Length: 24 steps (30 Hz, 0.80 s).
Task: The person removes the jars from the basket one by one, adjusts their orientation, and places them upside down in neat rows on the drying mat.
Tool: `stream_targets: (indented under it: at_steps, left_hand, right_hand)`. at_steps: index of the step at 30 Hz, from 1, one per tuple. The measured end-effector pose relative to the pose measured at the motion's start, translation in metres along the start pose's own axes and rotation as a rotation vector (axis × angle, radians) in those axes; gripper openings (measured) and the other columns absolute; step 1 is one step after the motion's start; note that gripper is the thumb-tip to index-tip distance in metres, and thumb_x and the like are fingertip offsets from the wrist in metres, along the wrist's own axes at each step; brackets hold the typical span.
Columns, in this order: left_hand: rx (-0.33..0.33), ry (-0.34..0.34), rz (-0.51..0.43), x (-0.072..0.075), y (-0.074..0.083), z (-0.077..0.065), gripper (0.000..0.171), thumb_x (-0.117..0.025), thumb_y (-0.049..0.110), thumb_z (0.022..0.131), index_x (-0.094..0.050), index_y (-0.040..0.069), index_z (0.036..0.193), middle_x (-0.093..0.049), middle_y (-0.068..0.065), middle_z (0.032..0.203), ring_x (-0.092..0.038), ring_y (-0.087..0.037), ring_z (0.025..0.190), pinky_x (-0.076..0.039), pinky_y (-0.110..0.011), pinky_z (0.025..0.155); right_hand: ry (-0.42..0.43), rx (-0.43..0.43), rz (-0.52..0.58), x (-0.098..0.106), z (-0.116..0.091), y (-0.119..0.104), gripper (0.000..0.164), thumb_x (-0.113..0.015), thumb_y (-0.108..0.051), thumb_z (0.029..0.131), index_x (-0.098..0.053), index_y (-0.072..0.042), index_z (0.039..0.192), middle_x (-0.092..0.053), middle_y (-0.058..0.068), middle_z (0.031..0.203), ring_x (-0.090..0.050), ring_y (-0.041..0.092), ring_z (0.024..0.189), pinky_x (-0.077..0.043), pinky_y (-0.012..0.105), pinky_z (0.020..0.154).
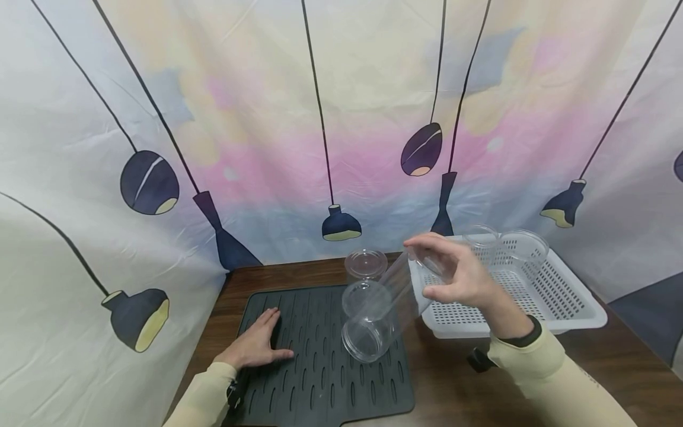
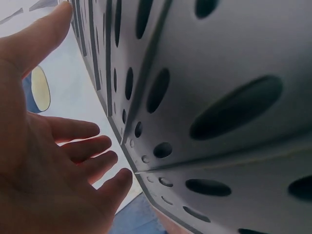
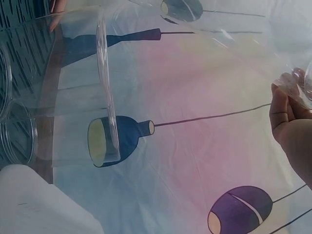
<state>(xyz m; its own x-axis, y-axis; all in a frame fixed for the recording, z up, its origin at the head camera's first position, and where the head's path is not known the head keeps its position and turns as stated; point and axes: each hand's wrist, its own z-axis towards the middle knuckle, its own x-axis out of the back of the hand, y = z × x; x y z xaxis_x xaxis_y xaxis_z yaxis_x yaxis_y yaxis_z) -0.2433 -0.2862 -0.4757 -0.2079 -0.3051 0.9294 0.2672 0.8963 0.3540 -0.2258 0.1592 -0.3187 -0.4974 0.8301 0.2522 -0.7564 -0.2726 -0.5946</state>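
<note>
My right hand (image 1: 461, 276) grips one end of a clear plastic jar (image 1: 400, 287), tilted so its other end slants down and left over the dark mat. In the right wrist view the fingers of the right hand (image 3: 292, 107) curl around its clear end. Standing clear jars (image 1: 365, 261) are behind the tilted one, and they overlap it in the head view. The left hand (image 1: 258, 344) is at the left side of the dark slotted mat (image 1: 304, 379), thumb spread and fingers relaxed. In the left wrist view nothing lies in the left hand (image 2: 63, 161).
A white perforated basket (image 1: 512, 326) stands on the right, with more clear jars (image 1: 525, 246) toward its back. Under the mat is a brown wooden table (image 1: 453, 391). A patterned cloth (image 1: 267, 118) hangs behind the table's back edge.
</note>
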Motion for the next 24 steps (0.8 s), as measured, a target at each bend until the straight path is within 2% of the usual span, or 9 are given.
stream_targets:
  at_steps: [4, 9, 16, 20, 24]
  left_hand:
    - [-0.005, -0.007, 0.007, -0.004, -0.002, 0.0, 0.107, -0.077, 0.058, 0.075, -0.033, -0.006, 0.148, -0.027, -0.024, 0.156, -0.024, -0.043, 0.144, -0.031, -0.059, 0.11]
    - [-0.008, -0.007, 0.033, -0.009, -0.004, 0.0, 0.108, -0.078, 0.059, 0.072, -0.036, -0.006, 0.147, -0.029, -0.024, 0.155, -0.027, -0.043, 0.143, -0.034, -0.057, 0.109]
    - [0.008, -0.024, 0.027, -0.011, -0.005, -0.001, 0.108, -0.079, 0.059, 0.072, -0.036, -0.006, 0.147, -0.028, -0.024, 0.156, -0.03, -0.043, 0.142, -0.035, -0.057, 0.108]
    - [0.018, -0.037, 0.021, -0.012, -0.005, -0.003, 0.107, -0.079, 0.058, 0.072, -0.036, -0.006, 0.147, -0.026, -0.023, 0.157, -0.031, -0.043, 0.141, -0.037, -0.057, 0.107]
    - [0.019, -0.043, 0.016, -0.013, -0.005, -0.003, 0.106, -0.079, 0.057, 0.072, -0.037, -0.006, 0.146, -0.025, -0.022, 0.157, -0.031, -0.043, 0.141, -0.037, -0.057, 0.106]
  right_hand:
    - [-0.012, -0.033, -0.016, -0.003, -0.002, -0.001, 0.064, -0.074, 0.012, 0.07, -0.049, 0.018, 0.128, -0.056, 0.012, 0.129, -0.056, 0.017, 0.116, -0.043, 0.024, 0.105]
    - [-0.013, -0.079, -0.106, -0.006, -0.003, -0.001, 0.067, -0.075, 0.012, 0.065, -0.052, 0.015, 0.127, -0.056, 0.008, 0.128, -0.056, 0.016, 0.115, -0.044, 0.023, 0.103]
    - [-0.025, -0.076, -0.188, -0.011, -0.002, 0.0, 0.068, -0.081, 0.005, 0.063, -0.056, 0.011, 0.126, -0.056, 0.013, 0.12, -0.055, 0.018, 0.108, -0.048, 0.022, 0.097]
    - [-0.032, -0.078, -0.217, -0.014, -0.002, 0.001, 0.069, -0.084, -0.001, 0.064, -0.058, 0.004, 0.127, -0.056, 0.013, 0.118, -0.054, 0.02, 0.105, -0.049, 0.023, 0.094]
    - [-0.042, -0.054, -0.235, -0.016, -0.002, 0.003, 0.07, -0.084, -0.002, 0.062, -0.058, 0.004, 0.127, -0.058, 0.012, 0.114, -0.055, 0.02, 0.102, -0.05, 0.025, 0.091]
